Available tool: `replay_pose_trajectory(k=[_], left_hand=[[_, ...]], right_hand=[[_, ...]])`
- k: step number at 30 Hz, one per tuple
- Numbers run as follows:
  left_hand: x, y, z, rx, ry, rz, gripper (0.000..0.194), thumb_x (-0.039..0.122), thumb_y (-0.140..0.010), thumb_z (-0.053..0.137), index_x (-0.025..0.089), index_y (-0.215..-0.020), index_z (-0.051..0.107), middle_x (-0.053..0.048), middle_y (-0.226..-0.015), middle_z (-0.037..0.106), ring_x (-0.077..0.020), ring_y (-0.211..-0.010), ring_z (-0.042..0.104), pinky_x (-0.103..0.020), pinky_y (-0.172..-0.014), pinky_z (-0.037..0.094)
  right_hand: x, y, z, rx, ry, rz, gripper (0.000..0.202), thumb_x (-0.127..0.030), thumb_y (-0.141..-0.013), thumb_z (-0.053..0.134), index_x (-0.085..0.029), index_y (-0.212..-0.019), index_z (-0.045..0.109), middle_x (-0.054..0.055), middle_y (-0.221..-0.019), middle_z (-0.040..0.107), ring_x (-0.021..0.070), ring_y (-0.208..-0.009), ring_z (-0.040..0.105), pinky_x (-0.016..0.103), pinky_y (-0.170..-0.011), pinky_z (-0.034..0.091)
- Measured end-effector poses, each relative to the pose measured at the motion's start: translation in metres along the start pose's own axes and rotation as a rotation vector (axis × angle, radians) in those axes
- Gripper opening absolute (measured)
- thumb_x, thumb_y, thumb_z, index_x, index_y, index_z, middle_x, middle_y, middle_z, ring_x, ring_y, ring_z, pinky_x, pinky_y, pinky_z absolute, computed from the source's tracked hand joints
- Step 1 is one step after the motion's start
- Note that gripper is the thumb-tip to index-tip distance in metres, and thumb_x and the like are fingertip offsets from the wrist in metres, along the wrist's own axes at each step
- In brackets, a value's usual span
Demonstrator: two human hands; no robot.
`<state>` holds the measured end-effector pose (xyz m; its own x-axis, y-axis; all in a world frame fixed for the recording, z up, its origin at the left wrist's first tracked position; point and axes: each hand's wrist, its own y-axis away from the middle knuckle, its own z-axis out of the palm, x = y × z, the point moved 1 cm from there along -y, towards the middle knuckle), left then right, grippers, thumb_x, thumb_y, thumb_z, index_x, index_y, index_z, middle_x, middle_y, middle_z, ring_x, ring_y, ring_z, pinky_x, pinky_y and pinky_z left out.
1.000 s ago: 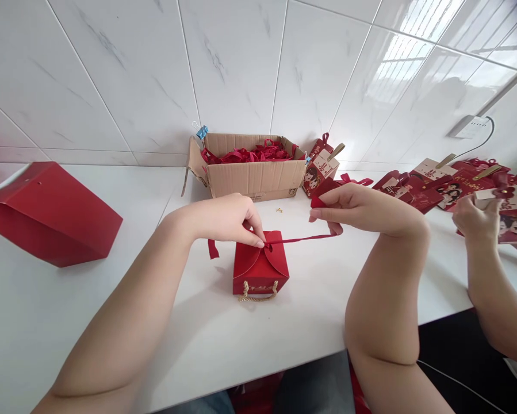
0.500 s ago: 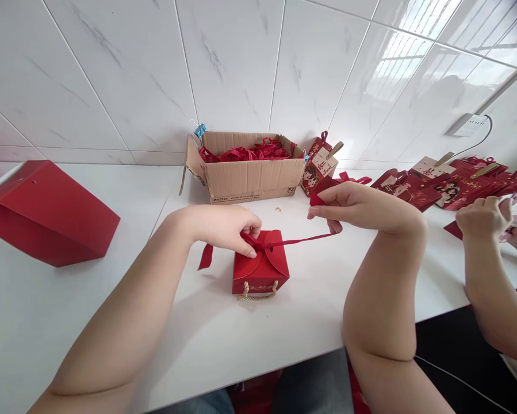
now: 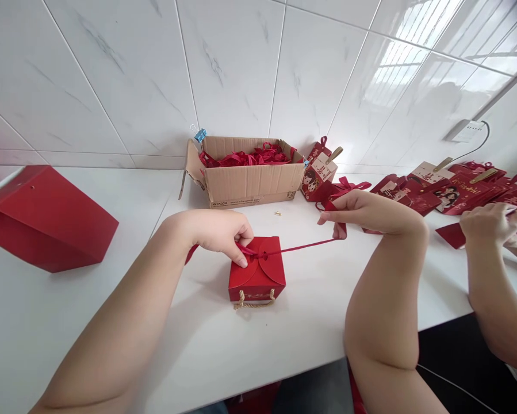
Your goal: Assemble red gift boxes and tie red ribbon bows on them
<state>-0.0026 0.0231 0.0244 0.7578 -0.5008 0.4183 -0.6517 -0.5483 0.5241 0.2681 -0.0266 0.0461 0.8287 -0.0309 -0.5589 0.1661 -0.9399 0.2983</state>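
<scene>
A small red gift box (image 3: 260,275) with a twisted gold cord handle (image 3: 255,305) stands on the white table. Red ribbon (image 3: 303,247) runs through the holes in its lid flaps. My left hand (image 3: 226,234) pinches the ribbon at the box's left top edge, and a tail of it hangs behind that wrist. To the right, my right hand (image 3: 355,211) grips the other end, with the ribbon drawn straight between the two hands. Part of the ribbon in the right hand is hidden by the fingers.
Behind the box, a cardboard carton (image 3: 252,183) holds tangled red ribbons. A larger red box (image 3: 53,221) lies at left. Printed gift boxes (image 3: 321,172) and several red packages (image 3: 460,187) line the wall. Another person's hand (image 3: 486,224) works at far right.
My right hand has moved slightly right, pulling the ribbon tauter. My left hand and the box sit slightly further left and lower in view, and the knot-like bunch on the lid has flattened.
</scene>
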Motion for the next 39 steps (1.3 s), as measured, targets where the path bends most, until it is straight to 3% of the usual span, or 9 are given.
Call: replay_pose_trajectory(k=[7,14,20,23,28,30,33,36,39], left_hand=[[-0.007,0.000,0.000,-0.013,0.021,-0.002,0.035,0.036,-0.065,0.067,0.020,-0.057,0.036,0.003,-0.053,0.036,-0.0109,-0.048,0.030,-0.028,-0.048,0.022],[-0.015,0.006,-0.005,0.000,0.063,-0.030,0.034,0.037,-0.065,0.068,0.020,-0.058,0.040,0.003,-0.054,0.037,-0.0117,-0.050,0.033,-0.027,-0.048,0.024],[-0.019,0.005,-0.008,0.095,0.015,-0.064,0.034,0.041,-0.068,0.066,0.021,-0.061,0.040,0.003,-0.056,0.035,-0.0115,-0.050,0.029,-0.027,-0.046,0.020],[-0.017,0.005,-0.007,0.140,-0.042,-0.090,0.036,0.045,-0.069,0.064,0.021,-0.062,0.038,0.002,-0.058,0.037,-0.0113,-0.050,0.030,-0.027,-0.047,0.020],[-0.009,0.010,-0.004,0.085,-0.092,-0.145,0.044,0.062,-0.062,0.067,0.022,-0.072,0.050,-0.002,-0.079,0.058,-0.0158,-0.061,0.048,-0.027,-0.050,0.028],[-0.006,0.011,-0.003,0.102,-0.111,-0.175,0.051,0.070,-0.059,0.065,0.024,-0.077,0.054,-0.004,-0.085,0.062,-0.0184,-0.066,0.050,-0.028,-0.050,0.030],[-0.004,0.009,-0.001,0.119,-0.106,-0.248,0.056,0.077,-0.061,0.058,0.024,-0.077,0.053,-0.005,-0.085,0.064,-0.0193,-0.064,0.051,-0.029,-0.050,0.030],[-0.005,0.004,0.000,0.118,-0.084,-0.284,0.056,0.077,-0.064,0.055,0.022,-0.072,0.048,-0.005,-0.080,0.064,-0.0177,-0.060,0.049,-0.030,-0.050,0.028],[-0.007,0.001,0.001,0.113,-0.076,-0.280,0.053,0.074,-0.064,0.057,0.022,-0.070,0.046,-0.003,-0.079,0.064,-0.0176,-0.060,0.049,-0.030,-0.050,0.028]], right_hand=[[0.020,-0.007,-0.005,-0.033,0.025,0.035,0.046,-0.064,-0.075,0.060,-0.020,-0.075,0.073,0.004,-0.071,0.071,0.0112,-0.055,0.053,0.027,-0.050,0.033],[0.023,-0.006,-0.005,-0.065,-0.061,0.076,0.036,-0.054,-0.075,0.065,-0.020,-0.082,0.073,0.004,-0.080,0.074,0.0119,-0.064,0.056,0.027,-0.061,0.040],[0.022,-0.005,-0.006,-0.037,-0.082,0.080,0.039,-0.056,-0.077,0.063,-0.019,-0.086,0.072,0.006,-0.082,0.073,0.0142,-0.067,0.057,0.028,-0.055,0.038],[0.019,-0.004,-0.005,0.063,-0.076,0.068,0.042,-0.059,-0.079,0.059,-0.020,-0.085,0.071,0.006,-0.080,0.072,0.0157,-0.069,0.059,0.027,-0.053,0.037],[0.014,-0.012,-0.002,0.366,-0.077,0.085,0.039,-0.055,-0.087,0.049,-0.022,-0.087,0.068,0.003,-0.080,0.070,0.0150,-0.068,0.061,0.027,-0.059,0.044],[0.013,-0.019,0.001,0.449,-0.013,0.129,0.036,-0.051,-0.086,0.052,-0.023,-0.104,0.066,0.005,-0.091,0.070,0.0180,-0.072,0.063,0.029,-0.061,0.046],[0.005,-0.031,0.008,0.545,0.118,0.084,0.053,-0.044,-0.083,0.056,-0.024,-0.132,0.050,0.011,-0.127,0.059,0.0268,-0.101,0.061,0.037,-0.077,0.049],[-0.012,-0.038,0.018,0.423,0.166,-0.109,0.038,-0.040,-0.086,0.053,-0.023,-0.119,0.060,0.010,-0.128,0.058,0.0268,-0.112,0.056,0.040,-0.089,0.047],[-0.032,-0.039,0.031,0.030,0.132,-0.292,0.022,-0.037,-0.084,0.056,-0.023,-0.095,0.068,0.005,-0.109,0.067,0.0211,-0.099,0.061,0.033,-0.082,0.049]])
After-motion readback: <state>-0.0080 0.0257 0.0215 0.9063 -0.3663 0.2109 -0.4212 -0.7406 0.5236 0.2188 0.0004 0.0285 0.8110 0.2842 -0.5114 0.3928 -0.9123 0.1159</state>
